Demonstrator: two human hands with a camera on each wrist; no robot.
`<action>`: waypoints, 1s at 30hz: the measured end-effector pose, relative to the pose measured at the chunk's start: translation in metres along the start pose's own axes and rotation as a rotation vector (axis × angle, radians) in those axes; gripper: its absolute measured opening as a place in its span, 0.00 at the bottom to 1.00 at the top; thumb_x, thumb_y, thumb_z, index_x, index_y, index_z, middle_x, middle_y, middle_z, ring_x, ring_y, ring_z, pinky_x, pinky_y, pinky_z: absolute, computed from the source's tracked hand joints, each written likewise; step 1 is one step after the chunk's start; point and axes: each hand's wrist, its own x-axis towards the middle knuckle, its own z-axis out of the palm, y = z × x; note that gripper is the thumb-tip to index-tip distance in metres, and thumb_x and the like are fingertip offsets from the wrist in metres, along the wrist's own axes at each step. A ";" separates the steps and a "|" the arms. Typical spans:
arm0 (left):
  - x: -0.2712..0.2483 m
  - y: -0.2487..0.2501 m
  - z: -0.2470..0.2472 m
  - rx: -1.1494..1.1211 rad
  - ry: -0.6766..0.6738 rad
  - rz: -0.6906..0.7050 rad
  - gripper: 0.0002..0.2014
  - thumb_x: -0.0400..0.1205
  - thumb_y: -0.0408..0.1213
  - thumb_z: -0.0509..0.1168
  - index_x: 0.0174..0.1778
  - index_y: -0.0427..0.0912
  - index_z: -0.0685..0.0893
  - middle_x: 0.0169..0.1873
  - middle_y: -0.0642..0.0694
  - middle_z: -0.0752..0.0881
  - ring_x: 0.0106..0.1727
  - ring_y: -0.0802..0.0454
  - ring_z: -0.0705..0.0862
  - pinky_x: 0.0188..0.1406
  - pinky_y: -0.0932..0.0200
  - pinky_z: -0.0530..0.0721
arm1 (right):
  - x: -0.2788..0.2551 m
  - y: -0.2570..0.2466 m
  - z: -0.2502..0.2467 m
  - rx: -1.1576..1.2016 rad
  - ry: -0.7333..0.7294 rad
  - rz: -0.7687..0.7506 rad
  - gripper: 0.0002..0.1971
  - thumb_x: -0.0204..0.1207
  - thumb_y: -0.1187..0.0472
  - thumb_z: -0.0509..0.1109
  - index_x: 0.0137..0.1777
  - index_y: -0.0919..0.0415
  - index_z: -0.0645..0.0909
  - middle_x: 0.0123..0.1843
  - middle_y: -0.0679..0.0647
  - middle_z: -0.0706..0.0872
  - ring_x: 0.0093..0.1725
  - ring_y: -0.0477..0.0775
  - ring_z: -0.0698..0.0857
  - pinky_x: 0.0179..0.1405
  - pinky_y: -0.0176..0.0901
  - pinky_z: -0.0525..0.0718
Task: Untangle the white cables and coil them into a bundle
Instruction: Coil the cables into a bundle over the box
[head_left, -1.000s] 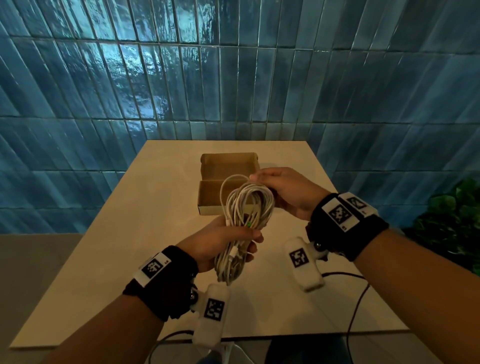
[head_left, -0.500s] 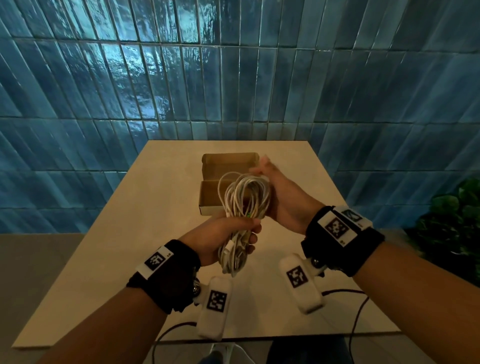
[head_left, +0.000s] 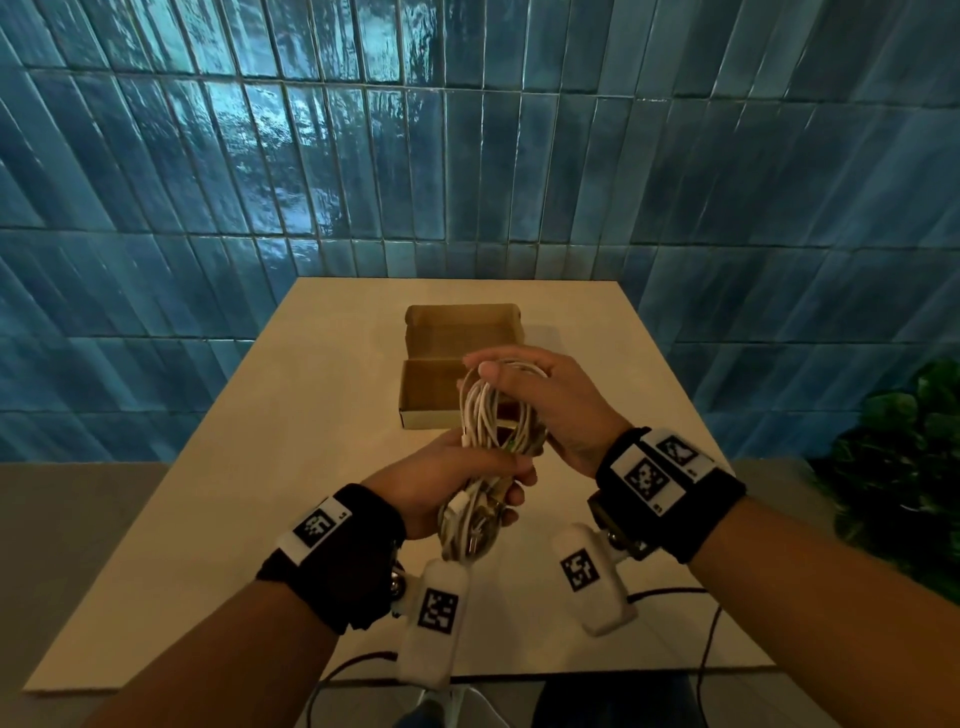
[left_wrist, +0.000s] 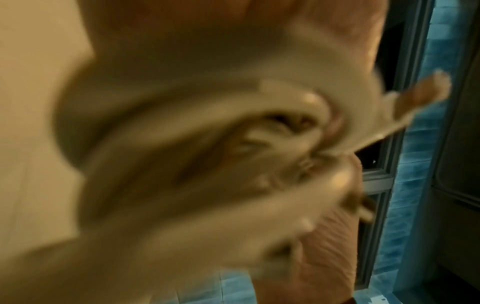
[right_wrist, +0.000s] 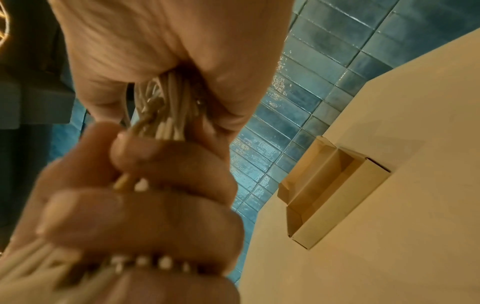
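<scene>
The white cables (head_left: 488, 415) are gathered into a long coiled bundle held upright above the table. My left hand (head_left: 498, 483) grips the bundle's lower half, fingers wrapped round it, and loose ends hang below the fist. My right hand (head_left: 511, 376) closes over the top loops, thumb in front. In the right wrist view the strands (right_wrist: 166, 107) run out of my right palm into the left hand's fingers (right_wrist: 145, 207). The left wrist view is blurred, showing only pale cable loops (left_wrist: 207, 144) close to the lens.
An open cardboard box (head_left: 431, 384) stands on the beige table (head_left: 291, 441) just behind the hands and appears again as the box (right_wrist: 335, 191). Blue tiled wall (head_left: 467, 156) rises behind the table. A green plant (head_left: 909, 467) is at the right. Dark wires (head_left: 711, 623) trail over the near edge.
My right hand has shifted from the side of the coil up over its top loops and closed on them, squeezing the coil narrower. The left hand keeps its grip.
</scene>
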 end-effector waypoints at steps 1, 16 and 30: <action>0.000 0.000 0.000 -0.008 0.009 0.012 0.11 0.77 0.31 0.71 0.54 0.37 0.83 0.36 0.45 0.87 0.33 0.52 0.84 0.34 0.56 0.86 | 0.000 0.001 0.000 -0.002 0.021 -0.008 0.14 0.74 0.57 0.72 0.58 0.60 0.86 0.53 0.62 0.89 0.55 0.60 0.88 0.63 0.59 0.83; -0.004 0.003 0.000 0.030 -0.068 -0.010 0.12 0.72 0.31 0.71 0.50 0.37 0.81 0.33 0.45 0.84 0.30 0.53 0.82 0.34 0.56 0.85 | 0.002 0.001 -0.002 0.400 -0.266 0.105 0.44 0.56 0.42 0.82 0.70 0.61 0.73 0.59 0.60 0.85 0.64 0.66 0.83 0.58 0.57 0.85; 0.002 -0.004 0.004 0.085 0.067 0.055 0.09 0.79 0.22 0.67 0.50 0.38 0.83 0.35 0.45 0.85 0.33 0.53 0.85 0.38 0.56 0.87 | -0.003 0.002 0.008 0.118 -0.058 -0.037 0.13 0.69 0.72 0.75 0.50 0.65 0.77 0.48 0.64 0.86 0.51 0.70 0.88 0.53 0.61 0.87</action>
